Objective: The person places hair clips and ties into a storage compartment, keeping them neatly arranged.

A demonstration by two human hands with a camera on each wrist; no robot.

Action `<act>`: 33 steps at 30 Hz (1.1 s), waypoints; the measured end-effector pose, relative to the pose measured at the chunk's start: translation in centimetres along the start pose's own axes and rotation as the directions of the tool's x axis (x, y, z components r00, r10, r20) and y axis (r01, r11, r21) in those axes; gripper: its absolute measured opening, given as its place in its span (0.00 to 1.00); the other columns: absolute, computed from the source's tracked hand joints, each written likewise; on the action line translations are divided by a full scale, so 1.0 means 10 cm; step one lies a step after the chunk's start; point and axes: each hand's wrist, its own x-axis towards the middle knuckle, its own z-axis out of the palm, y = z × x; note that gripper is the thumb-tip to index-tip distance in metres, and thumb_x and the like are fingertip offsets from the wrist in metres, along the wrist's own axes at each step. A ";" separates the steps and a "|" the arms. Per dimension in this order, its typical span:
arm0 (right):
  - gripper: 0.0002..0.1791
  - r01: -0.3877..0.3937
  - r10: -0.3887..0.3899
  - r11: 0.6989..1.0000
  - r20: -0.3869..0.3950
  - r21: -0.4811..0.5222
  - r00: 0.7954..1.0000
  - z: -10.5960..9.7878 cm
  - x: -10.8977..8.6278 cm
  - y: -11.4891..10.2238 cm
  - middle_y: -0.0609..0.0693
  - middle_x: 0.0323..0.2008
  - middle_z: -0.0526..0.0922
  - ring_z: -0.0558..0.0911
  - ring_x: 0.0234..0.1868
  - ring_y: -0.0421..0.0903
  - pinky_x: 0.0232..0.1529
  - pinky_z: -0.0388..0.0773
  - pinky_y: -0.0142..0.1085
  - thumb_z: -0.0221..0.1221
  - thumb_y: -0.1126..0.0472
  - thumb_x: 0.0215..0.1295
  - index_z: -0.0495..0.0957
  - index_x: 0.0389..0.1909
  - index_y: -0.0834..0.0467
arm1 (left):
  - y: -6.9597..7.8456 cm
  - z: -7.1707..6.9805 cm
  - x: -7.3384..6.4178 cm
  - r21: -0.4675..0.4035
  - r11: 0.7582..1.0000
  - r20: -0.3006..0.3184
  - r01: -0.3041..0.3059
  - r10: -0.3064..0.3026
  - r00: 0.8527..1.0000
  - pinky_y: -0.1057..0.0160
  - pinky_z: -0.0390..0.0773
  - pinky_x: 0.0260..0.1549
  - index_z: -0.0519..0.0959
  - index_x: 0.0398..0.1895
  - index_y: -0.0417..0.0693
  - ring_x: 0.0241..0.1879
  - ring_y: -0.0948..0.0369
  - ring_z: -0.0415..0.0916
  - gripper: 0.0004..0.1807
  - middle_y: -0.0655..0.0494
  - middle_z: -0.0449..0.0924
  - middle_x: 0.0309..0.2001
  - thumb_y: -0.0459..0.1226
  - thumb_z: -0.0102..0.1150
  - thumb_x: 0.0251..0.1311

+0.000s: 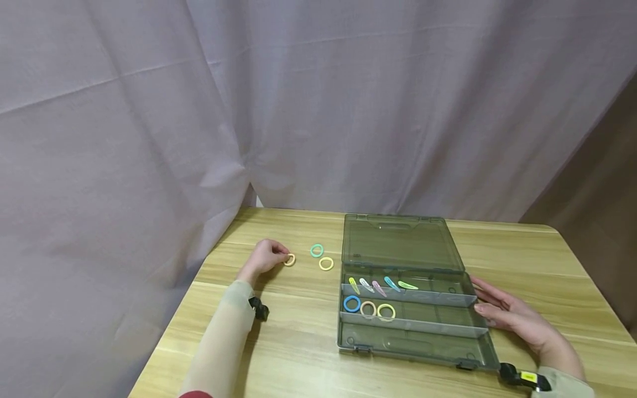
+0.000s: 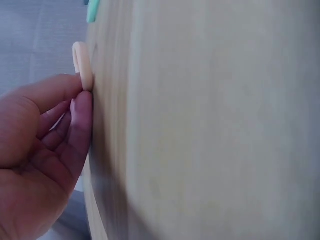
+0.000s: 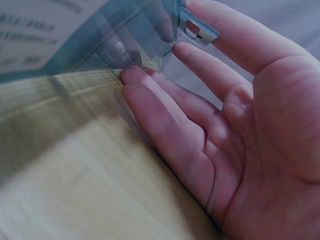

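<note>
At the table's left, my left hand (image 1: 266, 257) pinches a pale peach hair tie (image 1: 290, 260) between thumb and fingertips. In the left wrist view the hair tie (image 2: 84, 66) stands on edge close over the wood. A green hair tie (image 1: 317, 251) and a yellow hair tie (image 1: 325, 263) lie just right of it. My right hand (image 1: 517, 316) rests against the right side of a smoky see-through organizer box (image 1: 413, 345), thumb at the rim. In the right wrist view its fingers (image 3: 165, 120) stretch along the box's edge, loosely bent.
The box lid (image 1: 398, 243) lies folded back. Several snap hair clips, one pink (image 1: 379, 288), line the back compartment. The middle one holds a blue hair tie (image 1: 351, 304), a beige one (image 1: 368, 308) and a yellow one (image 1: 386, 312). A grey curtain (image 1: 348, 110) hangs behind the table.
</note>
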 end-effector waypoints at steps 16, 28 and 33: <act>0.39 0.013 -0.013 1.000 0.004 0.010 1.000 0.01 0.00 0.00 0.17 0.61 0.68 0.72 0.59 0.20 0.51 0.81 0.34 0.54 0.60 0.84 0.47 0.87 0.54 | 0.00 0.03 -0.04 -0.135 0.991 -0.026 0.013 -0.016 1.000 0.64 0.85 0.33 0.90 0.38 0.39 0.30 0.61 0.84 0.04 0.54 0.88 0.33 0.32 0.70 0.69; 0.39 0.020 -0.020 1.000 0.006 -0.005 1.000 0.00 0.00 0.00 0.17 0.62 0.68 0.73 0.60 0.21 0.50 0.82 0.34 0.53 0.61 0.83 0.48 0.88 0.53 | 0.08 0.07 -0.07 -0.193 0.981 -0.069 0.029 -0.043 0.997 0.65 0.84 0.32 0.90 0.41 0.38 0.30 0.61 0.84 0.05 0.52 0.89 0.34 0.32 0.72 0.67; 0.39 0.024 -0.024 1.000 0.002 -0.001 1.000 0.01 0.00 0.01 0.17 0.62 0.68 0.73 0.60 0.22 0.51 0.82 0.35 0.54 0.61 0.83 0.48 0.87 0.54 | 0.14 0.12 -0.11 -0.212 0.977 -0.099 0.032 -0.054 0.994 0.66 0.83 0.35 0.91 0.43 0.39 0.33 0.62 0.85 0.06 0.51 0.90 0.38 0.33 0.72 0.68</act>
